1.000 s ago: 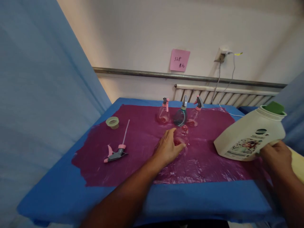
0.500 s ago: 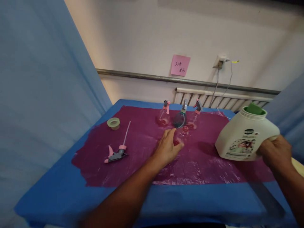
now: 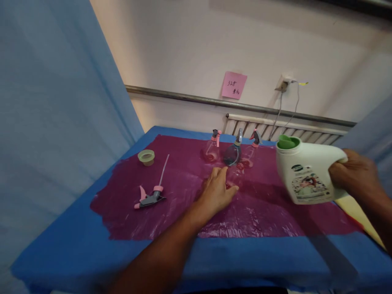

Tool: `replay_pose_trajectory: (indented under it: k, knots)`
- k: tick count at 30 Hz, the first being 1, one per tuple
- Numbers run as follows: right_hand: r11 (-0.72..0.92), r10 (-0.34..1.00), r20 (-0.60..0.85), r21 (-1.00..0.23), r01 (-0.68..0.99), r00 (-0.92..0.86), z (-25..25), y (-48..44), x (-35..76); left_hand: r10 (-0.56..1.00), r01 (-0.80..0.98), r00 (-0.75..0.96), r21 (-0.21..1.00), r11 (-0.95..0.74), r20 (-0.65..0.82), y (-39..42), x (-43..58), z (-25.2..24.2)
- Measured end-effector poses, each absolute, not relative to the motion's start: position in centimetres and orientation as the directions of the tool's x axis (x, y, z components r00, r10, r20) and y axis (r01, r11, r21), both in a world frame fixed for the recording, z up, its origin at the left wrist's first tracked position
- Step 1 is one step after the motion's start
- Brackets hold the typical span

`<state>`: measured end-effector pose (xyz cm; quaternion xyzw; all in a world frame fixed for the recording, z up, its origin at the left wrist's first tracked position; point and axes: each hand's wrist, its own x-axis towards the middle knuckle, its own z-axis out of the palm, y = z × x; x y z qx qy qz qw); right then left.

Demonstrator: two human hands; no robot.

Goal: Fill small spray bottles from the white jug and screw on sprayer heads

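Note:
My left hand [image 3: 217,191] is wrapped round a clear spray bottle [image 3: 236,175] that has no spray head and stands on the plum plastic sheet. My right hand [image 3: 352,173] grips the handle of a large white jug [image 3: 283,167] with a green spout piece [image 3: 288,142] in its mouth. The jug is off the table, leaning left, with its mouth to the right of the bottle and apart from it. A loose grey and pink trigger sprayer [image 3: 151,199] lies at the left with its tube pointing away from me. Near it sits a pale green lid [image 3: 146,156], upside down.
Behind the open bottle stand three capped spray bottles: a clear one [image 3: 211,151], a dark teal one [image 3: 232,154] and another clear one [image 3: 250,152]. A blue cloth [image 3: 245,259] covers the table. Blue curtains [image 3: 61,122] hang at both sides, and cables [image 3: 277,116] run down the wall.
My right hand has brought the jug leftward, nearer the bottle, and it now leans to the left. My left hand stays on the bottle.

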<state>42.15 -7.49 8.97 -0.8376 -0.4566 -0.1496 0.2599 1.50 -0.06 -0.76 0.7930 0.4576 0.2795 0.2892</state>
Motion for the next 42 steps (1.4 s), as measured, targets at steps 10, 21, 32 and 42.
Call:
replay_pose_trajectory:
  k: [10, 21, 32, 42]
  knots:
    - [-0.436, 0.788, 0.375, -0.221, 0.872, 0.489, 9.6, -6.3, 39.1, 0.887, 0.572, 0.427, 0.706, -0.417, 0.178, -0.4, 1.5, -0.6]
    - [-0.422, 0.893, 0.279, 0.249, 0.872, 0.353, 10.0, -5.1, 38.6, 0.885, 0.615, 0.423, 0.656, -0.437, 0.193, -0.7, 1.2, 0.1]
    - [-0.411, 0.905, 0.26, 0.344, 0.844, 0.335, 11.6, -4.9, 38.0, 0.88, 0.637, 0.431, 0.623, -0.455, 0.202, -0.9, 1.2, 0.3]
    - [-0.389, 0.917, 0.25, 0.385, 0.837, 0.311, 13.2, -5.2, 36.9, 0.867, 0.62, 0.449, 0.622, -0.478, 0.217, -1.0, 1.1, 0.3]
